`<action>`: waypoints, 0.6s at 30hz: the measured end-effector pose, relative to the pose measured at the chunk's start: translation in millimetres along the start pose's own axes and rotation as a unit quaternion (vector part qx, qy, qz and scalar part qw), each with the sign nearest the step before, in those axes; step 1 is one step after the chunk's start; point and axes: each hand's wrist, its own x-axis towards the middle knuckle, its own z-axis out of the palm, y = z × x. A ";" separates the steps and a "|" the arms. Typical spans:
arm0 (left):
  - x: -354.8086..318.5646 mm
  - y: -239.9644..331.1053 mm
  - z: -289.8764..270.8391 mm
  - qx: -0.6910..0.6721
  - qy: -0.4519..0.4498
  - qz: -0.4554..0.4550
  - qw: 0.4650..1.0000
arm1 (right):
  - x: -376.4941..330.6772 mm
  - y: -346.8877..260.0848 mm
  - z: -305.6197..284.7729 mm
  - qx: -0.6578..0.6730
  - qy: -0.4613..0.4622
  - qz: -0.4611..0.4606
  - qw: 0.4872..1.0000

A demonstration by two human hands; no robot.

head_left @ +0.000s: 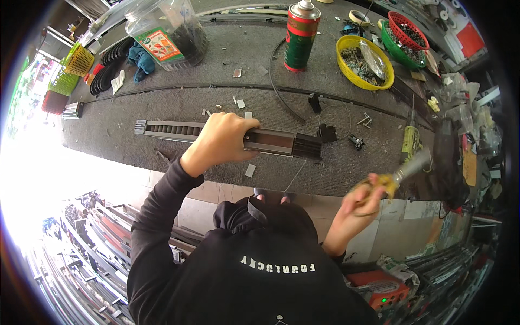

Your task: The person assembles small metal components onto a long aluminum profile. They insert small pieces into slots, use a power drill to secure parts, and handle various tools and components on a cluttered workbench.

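My left hand is wrapped over the middle of a long dark metal profile, which lies across the workbench near its front edge. Ribbed dark segments show along the profile's left part, and black ridged pieces sit at its right end. Off to the right, beyond the bench's front edge, my right hand is closed on a yellow-handled tool. Its grey end points up and to the right and is smeared by motion, so its exact kind is unclear. The tool is apart from the profile.
A spray can, a clear plastic jar and a yellow basket of small hardware stand at the back. A yellow-green power drill lies right. Small black fittings and screws are scattered near the profile.
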 end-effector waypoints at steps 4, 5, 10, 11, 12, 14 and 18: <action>-2.2 0.5 0.3 -0.020 0.001 0.005 1.000 | -1.4 -3.4 0.6 -0.019 -0.032 -0.005 0.999; -2.5 0.5 0.8 -0.014 -0.010 0.002 1.000 | -3.7 -4.3 -1.6 -0.002 -0.026 0.006 1.000; -0.2 -0.6 7.5 0.005 -0.006 0.011 1.000 | -10.9 6.0 -10.8 -0.007 -0.026 0.028 0.999; 1.0 -1.0 9.1 0.010 -0.005 0.006 1.000 | -12.1 9.1 -9.9 -0.029 -0.036 0.033 0.998; 0.5 -0.6 10.7 0.008 0.000 0.010 1.000 | -13.3 11.6 -8.5 -0.040 -0.041 0.046 0.997; 1.5 1.0 13.5 0.009 -0.019 -0.007 1.000 | -13.8 12.7 -5.2 0.011 0.015 0.064 0.998; 9.9 4.2 14.4 0.015 0.004 0.015 1.000 | -15.1 5.6 0.0 -0.024 -0.068 0.123 0.990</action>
